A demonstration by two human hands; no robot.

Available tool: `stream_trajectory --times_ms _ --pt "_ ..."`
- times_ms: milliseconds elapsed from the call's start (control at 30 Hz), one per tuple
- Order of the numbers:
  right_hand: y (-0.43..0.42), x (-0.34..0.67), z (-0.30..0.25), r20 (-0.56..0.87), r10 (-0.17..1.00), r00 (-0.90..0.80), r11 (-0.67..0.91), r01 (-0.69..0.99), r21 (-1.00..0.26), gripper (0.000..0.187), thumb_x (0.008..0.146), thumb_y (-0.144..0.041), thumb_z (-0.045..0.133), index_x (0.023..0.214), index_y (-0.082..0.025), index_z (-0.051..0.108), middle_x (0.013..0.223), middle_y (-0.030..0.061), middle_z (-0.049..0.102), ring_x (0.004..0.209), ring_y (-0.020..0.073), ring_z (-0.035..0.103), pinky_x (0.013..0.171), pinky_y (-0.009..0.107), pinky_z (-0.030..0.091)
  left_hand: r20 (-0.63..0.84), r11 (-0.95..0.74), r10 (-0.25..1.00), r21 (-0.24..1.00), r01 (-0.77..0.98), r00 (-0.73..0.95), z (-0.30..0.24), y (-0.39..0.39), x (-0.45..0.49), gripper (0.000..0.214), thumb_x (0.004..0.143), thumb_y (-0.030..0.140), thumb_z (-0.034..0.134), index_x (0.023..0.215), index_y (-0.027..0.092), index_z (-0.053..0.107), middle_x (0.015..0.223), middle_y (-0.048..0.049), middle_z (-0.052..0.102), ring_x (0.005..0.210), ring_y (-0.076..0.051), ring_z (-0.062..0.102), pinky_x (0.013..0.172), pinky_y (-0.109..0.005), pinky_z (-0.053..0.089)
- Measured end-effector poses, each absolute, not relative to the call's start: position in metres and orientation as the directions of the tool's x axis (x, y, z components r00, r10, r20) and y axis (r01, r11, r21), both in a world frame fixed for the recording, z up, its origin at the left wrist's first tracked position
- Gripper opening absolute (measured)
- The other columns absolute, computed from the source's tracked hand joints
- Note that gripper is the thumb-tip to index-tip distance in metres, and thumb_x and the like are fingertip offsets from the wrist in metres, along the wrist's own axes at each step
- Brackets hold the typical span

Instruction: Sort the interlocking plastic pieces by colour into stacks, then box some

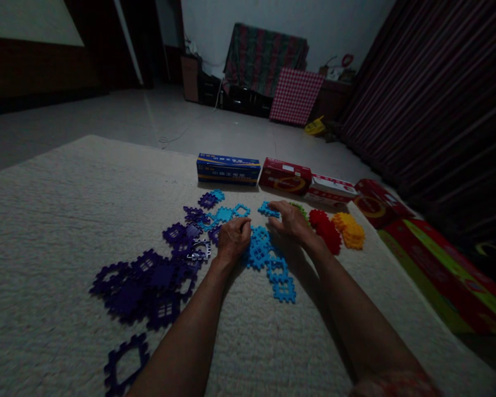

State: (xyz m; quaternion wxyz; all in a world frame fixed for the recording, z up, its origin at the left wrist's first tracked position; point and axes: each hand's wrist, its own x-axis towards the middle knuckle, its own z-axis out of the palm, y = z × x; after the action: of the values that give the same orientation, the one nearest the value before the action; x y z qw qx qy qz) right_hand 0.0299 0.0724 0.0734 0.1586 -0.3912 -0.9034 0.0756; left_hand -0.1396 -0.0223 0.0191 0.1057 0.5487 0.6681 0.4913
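My left hand [233, 238] is closed, its fingers curled beside the middle pile of blue interlocking toy plates [259, 247]; whatever it may hold is hidden. Past that pile, my right hand [292, 221] has its fingers around the edge of a blue interlocking plate [267, 209], with the thumb on the near side. Left of my left hand, dark purple notched plates [161, 274] lie in a loose heap, some with window-like openings. A few light-blue plates [225, 214] are scattered just beyond it. One pale frame-shaped plate [200, 250] rests on the purple ones.
Right of my right hand are stacks of red plates [325, 230] and yellow plates [349, 230], with green plates [298, 209] partly hidden. A blue box [228, 170] and red boxes [286, 176] line the far edge of the pale mat [66, 220]. A large red-green box [442, 275] stands right.
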Motion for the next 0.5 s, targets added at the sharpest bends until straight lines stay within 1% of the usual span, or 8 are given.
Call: stream_trajectory --times_ms 67,133,267,367,500 --pt "0.059 0.035 0.071 0.191 0.709 -0.679 0.699 0.641 -0.315 0.038 0.088 -0.022 0.057 0.125 -0.016 0.064 0.118 0.0138 0.069 0.106 0.0251 0.064 0.095 0.037 0.049 0.398 -0.086 0.836 0.776 0.625 -0.378 0.020 -0.022 -0.140 0.025 0.086 0.012 0.057 0.092 0.021 0.080 0.094 -0.0036 0.080 0.089 -0.019 0.074 0.086 -0.028 0.055" --pt "0.049 0.037 0.066 0.140 0.707 -0.694 0.691 0.635 -0.346 0.036 0.088 -0.024 0.059 0.123 -0.017 0.065 0.119 0.0136 0.068 0.103 0.0241 0.065 0.092 0.036 0.049 0.392 -0.079 0.833 0.783 0.617 -0.391 0.020 -0.022 -0.140 0.025 0.086 0.012 0.057 0.092 0.022 0.080 0.095 -0.0032 0.080 0.089 -0.018 0.074 0.086 -0.028 0.055" --pt "0.042 0.033 0.055 0.048 0.721 -0.692 0.671 0.678 -0.300 0.032 0.088 -0.025 0.060 0.118 -0.016 0.067 0.111 0.0135 0.069 0.101 0.0248 0.064 0.089 0.035 0.048 0.385 -0.064 0.824 0.793 0.606 -0.416 0.021 -0.022 -0.140 0.025 0.087 0.014 0.057 0.094 0.022 0.080 0.096 -0.0036 0.080 0.089 -0.019 0.074 0.085 -0.028 0.055" --pt "0.044 0.029 0.049 0.044 0.741 -0.670 0.653 0.703 -0.281 0.027 0.089 -0.027 0.061 0.112 -0.016 0.069 0.106 0.0124 0.069 0.099 0.0242 0.063 0.087 0.033 0.047 0.378 -0.051 0.825 0.791 0.609 -0.421 0.023 -0.023 -0.140 0.025 0.087 0.014 0.057 0.094 0.022 0.080 0.096 -0.0038 0.080 0.089 -0.019 0.075 0.085 -0.028 0.055" --pt "0.046 0.027 0.046 0.045 0.755 -0.655 0.633 0.709 -0.311 0.023 0.088 -0.023 0.061 0.109 -0.018 0.070 0.105 0.0102 0.070 0.099 0.0231 0.062 0.087 0.032 0.046 0.363 -0.039 0.835 0.788 0.614 -0.413 0.023 -0.023 -0.140 0.024 0.087 0.015 0.058 0.094 0.021 0.080 0.097 -0.0045 0.080 0.091 -0.019 0.074 0.086 -0.028 0.055"
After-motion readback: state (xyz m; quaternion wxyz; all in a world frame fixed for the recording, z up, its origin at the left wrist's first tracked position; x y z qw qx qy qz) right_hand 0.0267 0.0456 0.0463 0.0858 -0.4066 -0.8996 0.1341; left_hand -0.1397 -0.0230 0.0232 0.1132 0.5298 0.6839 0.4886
